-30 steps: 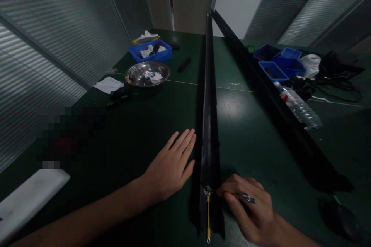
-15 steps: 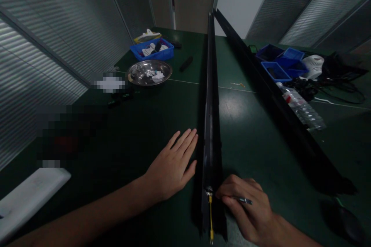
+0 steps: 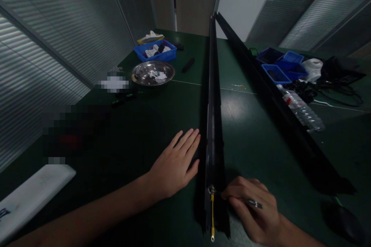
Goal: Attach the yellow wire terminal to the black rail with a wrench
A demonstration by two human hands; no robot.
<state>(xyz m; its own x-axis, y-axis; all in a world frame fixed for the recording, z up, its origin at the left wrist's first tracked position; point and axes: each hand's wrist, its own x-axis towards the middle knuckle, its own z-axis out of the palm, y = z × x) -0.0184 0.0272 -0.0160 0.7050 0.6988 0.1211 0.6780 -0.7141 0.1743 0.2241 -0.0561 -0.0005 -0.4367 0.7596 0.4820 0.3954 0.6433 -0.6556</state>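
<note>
My left hand point(image 3: 175, 166) lies flat on the green tabletop, fingers stretched out, just left of a long black rail point(image 3: 213, 123). My right hand point(image 3: 255, 208) is closed round a slim metal tool point(image 3: 255, 203); its silvery back end sticks out past the fingers, and its exact kind is hard to make out. The front of that tool points at a small metal fastener point(image 3: 211, 190) in the rail's near end. From the fastener a short yellow wire point(image 3: 212, 214) runs toward me, ending in a ring terminal point(image 3: 212, 238).
A second black rail point(image 3: 278, 108) slants along the right, beside a plastic bottle point(image 3: 303, 108) and blue bins point(image 3: 275, 74). At the back left are a metal bowl point(image 3: 139, 81) and a blue basket point(image 3: 142, 53). A white block point(image 3: 37, 193) lies at the near left.
My right hand has drawn slightly right, away from the fastener, which shows more plainly. The whole view has shifted a little. My left hand stays flat beside the rail.
</note>
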